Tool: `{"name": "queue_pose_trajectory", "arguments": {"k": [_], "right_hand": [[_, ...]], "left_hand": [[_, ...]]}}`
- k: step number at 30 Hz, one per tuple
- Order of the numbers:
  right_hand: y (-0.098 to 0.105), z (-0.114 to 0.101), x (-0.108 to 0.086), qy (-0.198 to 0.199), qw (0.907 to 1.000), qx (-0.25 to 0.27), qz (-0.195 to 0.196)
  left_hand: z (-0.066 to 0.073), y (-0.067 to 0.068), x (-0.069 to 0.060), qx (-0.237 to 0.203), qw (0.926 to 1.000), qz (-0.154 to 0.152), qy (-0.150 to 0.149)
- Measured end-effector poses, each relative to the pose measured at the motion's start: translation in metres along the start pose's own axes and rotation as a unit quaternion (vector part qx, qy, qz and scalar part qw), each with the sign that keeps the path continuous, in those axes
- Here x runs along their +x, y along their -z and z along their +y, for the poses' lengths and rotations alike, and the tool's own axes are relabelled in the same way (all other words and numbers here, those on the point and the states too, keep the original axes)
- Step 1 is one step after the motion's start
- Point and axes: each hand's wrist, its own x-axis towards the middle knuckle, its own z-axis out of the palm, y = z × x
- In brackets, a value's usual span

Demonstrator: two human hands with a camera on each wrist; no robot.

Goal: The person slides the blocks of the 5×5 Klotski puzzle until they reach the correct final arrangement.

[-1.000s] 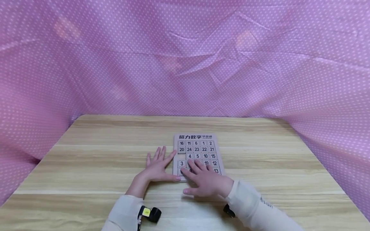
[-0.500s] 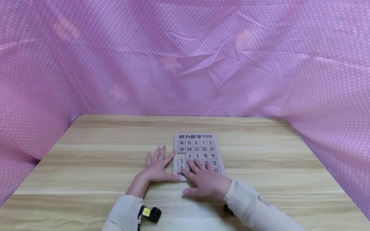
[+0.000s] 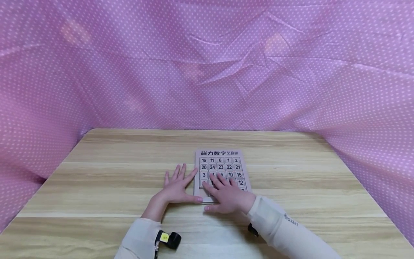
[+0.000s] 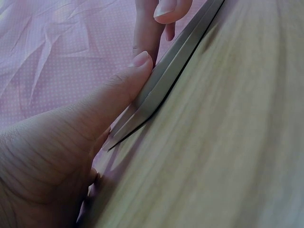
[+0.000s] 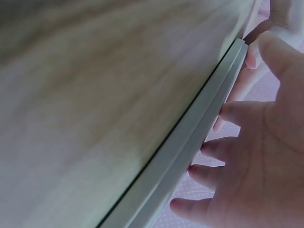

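A number sliding puzzle (image 3: 196,185) lies flat on the table, its black numbered tiles in rows below a printed title. My left hand (image 3: 174,190) spreads along its left side. The left thumb (image 4: 130,78) rests on the near left corner and the index fingertip touches the left edge. Over the lower rows lies my right hand (image 3: 230,198), fingers spread, its index fingertip on a tile in the left column, right below the tile marked 3 (image 3: 204,175). Several lower tiles are hidden under that hand. A gap shows at the near left corner of the grid.
The wood-grain table (image 3: 113,180) stretches around the puzzle. Pink dotted cloth (image 3: 207,72) hangs behind it and at both sides. A black wrist camera (image 3: 174,240) sits at the left cuff.
My right hand has moved slightly away from me, sliding the tile marked 3 and the one below it up the left column. The gap is now at the column's bottom. My left hand stays put.
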Motion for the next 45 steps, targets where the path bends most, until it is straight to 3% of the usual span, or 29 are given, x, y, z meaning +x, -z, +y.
{"name": "queue_pose_trajectory", "arguments": {"k": [10,18,32,45], "right_hand": [[0.001,0.003,-0.006,-0.005,0.9997,0.023,-0.003],[-0.004,0.018,-0.036,-0.009,0.9984,0.053,0.017],[-0.017,0.045,-0.077,-0.04,0.9973,0.046,0.04],[-0.019,0.045,-0.08,-0.007,0.9967,0.045,0.067]], "left_hand": [[0.0,-0.001,-0.001,-0.007,1.0,0.0,0.003],[0.0,-0.002,0.0,-0.006,1.0,0.003,0.003],[-0.002,-0.001,0.001,-0.019,0.9998,0.006,0.004],[-0.001,-0.001,0.001,-0.015,0.9999,0.001,0.003]]}}
